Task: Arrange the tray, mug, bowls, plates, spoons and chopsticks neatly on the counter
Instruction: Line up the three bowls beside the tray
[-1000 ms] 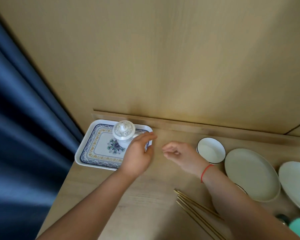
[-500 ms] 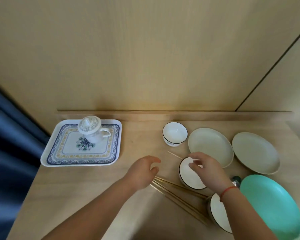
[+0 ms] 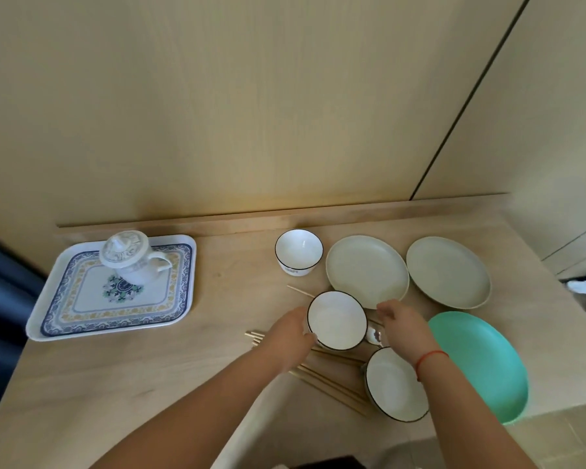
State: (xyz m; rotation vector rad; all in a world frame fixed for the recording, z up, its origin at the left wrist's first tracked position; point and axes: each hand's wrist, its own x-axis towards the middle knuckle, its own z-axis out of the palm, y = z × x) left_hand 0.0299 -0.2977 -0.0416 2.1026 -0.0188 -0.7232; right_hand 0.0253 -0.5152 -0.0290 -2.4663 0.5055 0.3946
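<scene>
Presently: middle bowl (image 3: 336,320), resting over chopsticks (image 3: 332,387), cupped at opposite rims by left hand (image 3: 290,336) and right hand (image 3: 401,324), apparently to clear it off the sticks. Mug (image 3: 132,257) stands on tray (image 3: 112,289), far left.

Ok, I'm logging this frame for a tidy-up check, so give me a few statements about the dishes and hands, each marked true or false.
1. The lidded mug stands on the patterned tray. True.
2. Both hands are at the middle bowl, the left hand on its left side and the right hand on its right. True.
3. The teal plate is stacked on a cream plate. False: it lies on the counter by itself, nearer than the second cream plate.
4. The chopsticks lie on the tray. False: they lie on the counter, partly under the bowls.
5. Three white bowls with dark rims show. True.
</scene>
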